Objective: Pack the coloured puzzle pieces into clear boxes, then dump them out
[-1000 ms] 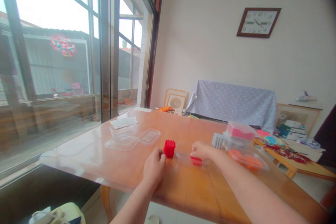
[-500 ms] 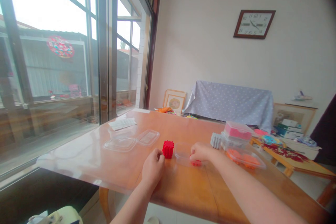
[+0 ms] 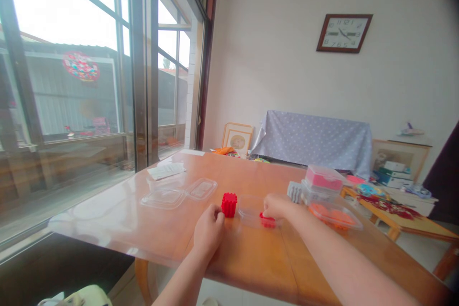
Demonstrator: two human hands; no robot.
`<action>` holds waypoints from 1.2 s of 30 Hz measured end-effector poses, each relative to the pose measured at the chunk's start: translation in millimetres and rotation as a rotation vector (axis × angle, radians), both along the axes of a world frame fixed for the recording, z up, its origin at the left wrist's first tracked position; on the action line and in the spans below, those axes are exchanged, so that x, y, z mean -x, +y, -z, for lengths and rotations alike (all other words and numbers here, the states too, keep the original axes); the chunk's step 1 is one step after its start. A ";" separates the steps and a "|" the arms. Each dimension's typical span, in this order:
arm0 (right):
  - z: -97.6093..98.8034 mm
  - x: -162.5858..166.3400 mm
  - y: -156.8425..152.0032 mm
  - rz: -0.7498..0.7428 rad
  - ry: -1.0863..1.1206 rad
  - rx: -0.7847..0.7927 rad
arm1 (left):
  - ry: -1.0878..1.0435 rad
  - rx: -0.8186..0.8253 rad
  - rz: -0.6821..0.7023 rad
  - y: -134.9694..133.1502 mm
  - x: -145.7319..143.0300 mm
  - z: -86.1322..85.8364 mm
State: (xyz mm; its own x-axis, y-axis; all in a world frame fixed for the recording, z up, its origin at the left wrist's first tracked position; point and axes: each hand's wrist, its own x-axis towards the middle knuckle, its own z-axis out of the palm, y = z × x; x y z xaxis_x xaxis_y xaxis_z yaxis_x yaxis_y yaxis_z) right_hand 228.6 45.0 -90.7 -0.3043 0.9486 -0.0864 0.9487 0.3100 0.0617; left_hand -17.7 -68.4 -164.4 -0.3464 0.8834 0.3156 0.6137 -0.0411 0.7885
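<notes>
A small red cube of toothed plastic pieces (image 3: 229, 204) stands on the wooden table (image 3: 251, 258). My left hand (image 3: 208, 228) rests just in front of it, fingers curled, its fingertips touching the cube's near left side. My right hand (image 3: 278, 206) is curled over flat red pieces (image 3: 268, 221) lying in a clear plastic container (image 3: 250, 210) to the right of the cube; its fingers pinch at one piece.
Clear lids (image 3: 179, 193) and a paper sheet (image 3: 165, 170) lie at the left. Stacked clear boxes with pink pieces (image 3: 324, 180) and orange pieces (image 3: 335, 215), plus a grey toothed block (image 3: 295, 191), stand at the right. A low table with clutter (image 3: 394, 210) is beyond.
The view has drifted slightly; both hands stay almost where they were, the right hand shifting a little over the red pieces.
</notes>
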 end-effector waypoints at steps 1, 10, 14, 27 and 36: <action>-0.5 -0.7 0.2 0.005 0.011 -0.009 | 0.003 0.001 0.001 0.1 0.1 0.0; -16.0 26.4 0.3 -0.054 0.254 -0.135 | 0.010 0.019 -0.008 0.8 -0.2 2.2; -16.8 58.3 -4.0 -0.223 0.389 -0.119 | -0.005 0.024 -0.002 -0.5 -0.4 2.4; -22.7 97.2 -1.0 -0.439 0.360 0.029 | 0.004 0.028 -0.007 -2.5 -1.4 3.5; -24.9 78.6 0.7 -0.466 0.457 -0.068 | 0.012 0.011 -0.009 -5.1 -2.0 -1.0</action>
